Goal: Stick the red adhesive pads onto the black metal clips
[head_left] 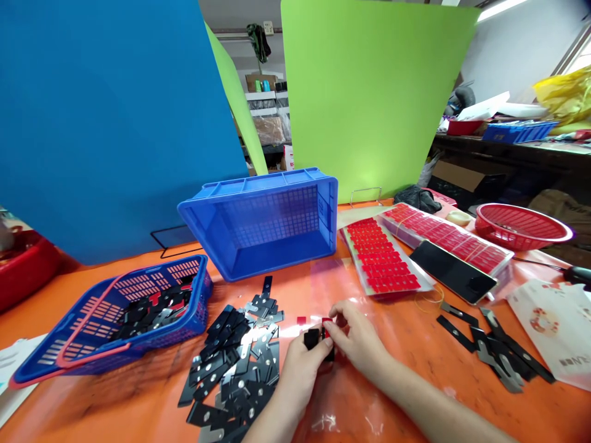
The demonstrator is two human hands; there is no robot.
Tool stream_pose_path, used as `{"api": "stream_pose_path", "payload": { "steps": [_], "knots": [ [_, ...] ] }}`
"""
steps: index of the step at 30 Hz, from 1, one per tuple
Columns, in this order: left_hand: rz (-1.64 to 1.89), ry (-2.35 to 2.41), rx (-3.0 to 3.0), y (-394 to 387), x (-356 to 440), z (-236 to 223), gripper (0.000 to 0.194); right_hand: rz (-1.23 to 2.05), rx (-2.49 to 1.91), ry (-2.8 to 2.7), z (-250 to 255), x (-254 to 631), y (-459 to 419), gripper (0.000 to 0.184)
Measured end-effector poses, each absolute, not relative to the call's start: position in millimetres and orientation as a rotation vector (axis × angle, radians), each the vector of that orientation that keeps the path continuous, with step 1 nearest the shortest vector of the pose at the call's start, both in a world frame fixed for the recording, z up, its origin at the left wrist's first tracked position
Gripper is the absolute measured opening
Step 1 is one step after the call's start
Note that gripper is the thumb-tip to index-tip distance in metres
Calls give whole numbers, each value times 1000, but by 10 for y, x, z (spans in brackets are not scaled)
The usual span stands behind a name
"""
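My left hand [300, 363] is closed on a small flat black plate [312, 337], thumb across its front. Close against it, my right hand [353, 332] pinches a small red tab [326, 322] at the black part, thumb and forefinger together. Whether the tab is stuck to the black part cannot be seen. Just beyond the fingers, a loose red piece [301, 320] lies on the orange table. To the left of my left hand spreads a heap of flat black and silver plates [240, 381]. A sheet with rows of red tabs [381, 258] lies beyond my right hand.
A blue basket [99, 307] at left holds black and red pieces. A blue crate [277, 246] rests on its side at the back. On the right are a phone [452, 271], stacked red-tab sheets [447, 237], a red basket [521, 227] and more black plates [501, 351].
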State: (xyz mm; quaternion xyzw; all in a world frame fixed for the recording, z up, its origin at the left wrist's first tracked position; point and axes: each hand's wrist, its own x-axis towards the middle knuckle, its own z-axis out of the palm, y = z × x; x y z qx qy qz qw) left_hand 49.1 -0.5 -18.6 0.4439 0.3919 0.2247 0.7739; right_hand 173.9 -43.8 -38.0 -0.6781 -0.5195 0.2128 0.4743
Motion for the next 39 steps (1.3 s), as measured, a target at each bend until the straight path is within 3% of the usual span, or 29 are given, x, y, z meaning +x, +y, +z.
{"api": "stream_pose_path", "payload": {
  "steps": [3,6,10,18,23,27,30,34,36,39],
  "knots": [
    [469,902,963,-17,497,-166,28,620,-1625,-1206,-417,1740,-426,40],
    [449,891,984,-24,495,-157,27,867,-1534,-1189,-422,1754,-402,19],
    [439,870,996,-18,482,-177,28,1098,-1427,-1000,-418,1808,-348,33],
    [555,911,730,-6,387,-160,27,1006,-1445,-1091,-459,1848,-351,33],
    [818,892,427,318,-9,236,18,852,-1524,-1301,-454,1832,-436,26],
    [1213,931,892,872,-571,673,21,761,-1563,-1383,-415,1821,-492,25],
    [1336,1356,1420,1288,-959,899,34,723,-1575,-1445,-363,1807,-517,24],
    [1188,1897,2160,1413,-1077,932,57,681,-1584,-1498,-306,1806,-533,25],
    [1026,1749,2457,1279,-938,791,48,671,-1585,-1507,-300,1813,-535,24],
    [464,1258,2586,1064,-638,462,30,659,-1595,-1521,-313,1824,-532,23]
  ]
}}
